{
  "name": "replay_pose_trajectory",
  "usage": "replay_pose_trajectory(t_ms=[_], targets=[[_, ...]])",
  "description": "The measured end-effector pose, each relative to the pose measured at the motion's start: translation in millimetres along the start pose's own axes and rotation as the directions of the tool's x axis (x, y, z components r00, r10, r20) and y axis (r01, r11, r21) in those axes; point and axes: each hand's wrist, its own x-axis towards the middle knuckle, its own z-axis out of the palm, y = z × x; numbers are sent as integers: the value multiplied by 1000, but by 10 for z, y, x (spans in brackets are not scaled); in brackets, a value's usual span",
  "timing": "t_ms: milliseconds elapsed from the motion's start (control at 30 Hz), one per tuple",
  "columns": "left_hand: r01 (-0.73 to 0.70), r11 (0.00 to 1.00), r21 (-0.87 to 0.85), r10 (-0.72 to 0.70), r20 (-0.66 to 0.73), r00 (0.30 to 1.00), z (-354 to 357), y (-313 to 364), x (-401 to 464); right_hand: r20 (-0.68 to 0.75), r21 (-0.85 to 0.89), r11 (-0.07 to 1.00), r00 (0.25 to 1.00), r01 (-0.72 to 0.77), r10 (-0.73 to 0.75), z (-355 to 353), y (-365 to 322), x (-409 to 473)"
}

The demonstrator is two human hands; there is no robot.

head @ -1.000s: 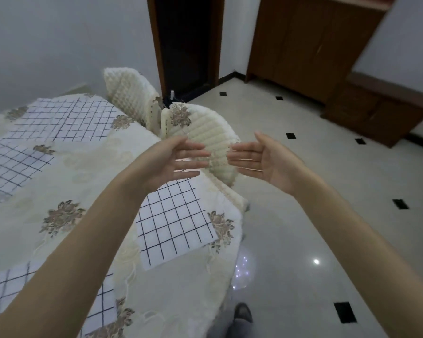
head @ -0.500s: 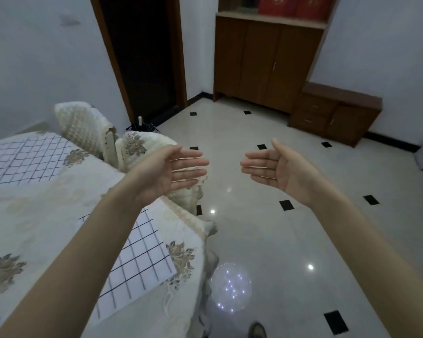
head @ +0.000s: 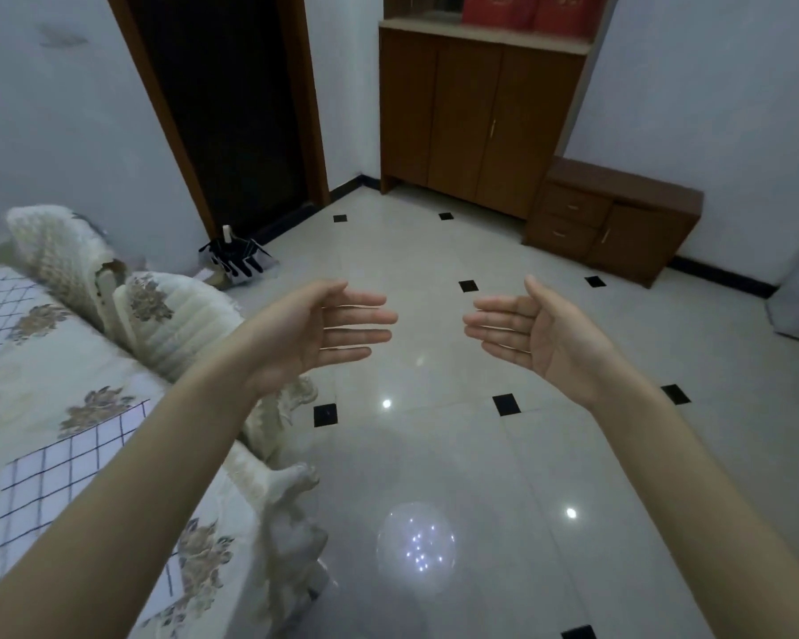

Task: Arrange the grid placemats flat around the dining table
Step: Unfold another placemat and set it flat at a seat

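my left hand [head: 314,332] and right hand [head: 540,332] hover empty, fingers straight; i'd turn back toward the near grid placemat [head: 65,458] and press its corners flat.

Pale walls [head: 56,131] enclose a glossy light floor [head: 434,454] of large tiles with small black diamond insets, dotted with bright reflections of lights. A dark doorway [head: 231,108] with a brown wooden frame stands at the back. Right of it is a tall brown cabinet [head: 471,117], red boxes [head: 531,11] on top, and beside it a low drawer unit [head: 614,223]. Cream padded chairs [head: 176,325] stand at the left.
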Motion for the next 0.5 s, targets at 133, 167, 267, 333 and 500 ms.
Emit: replay_pose_trajectory(t_ms=[133, 167, 267, 333, 500], targets=[[17, 1000, 23, -17, 5, 1000, 166, 25, 358, -9, 12, 1000, 1000, -10, 10, -312, -9, 212], [22, 999, 27, -22, 5, 1000, 187, 40, 439, -9, 15, 1000, 1000, -14, 14, -365, -19, 265], [33, 999, 26, -33, 8, 999, 185, 81, 676, -3, 36, 999, 1000, -21, 21, -494, -50, 452], [33, 999, 22, -33, 8, 999, 149, 127, 874, -3, 37, 999, 1000, -21, 21, -556, -86, 636], [25, 1000, -3, -25, 1, 1000, -83, 317, 1442, 24, 11, 1000, 999, -21, 21, -608, -303, 1274]])
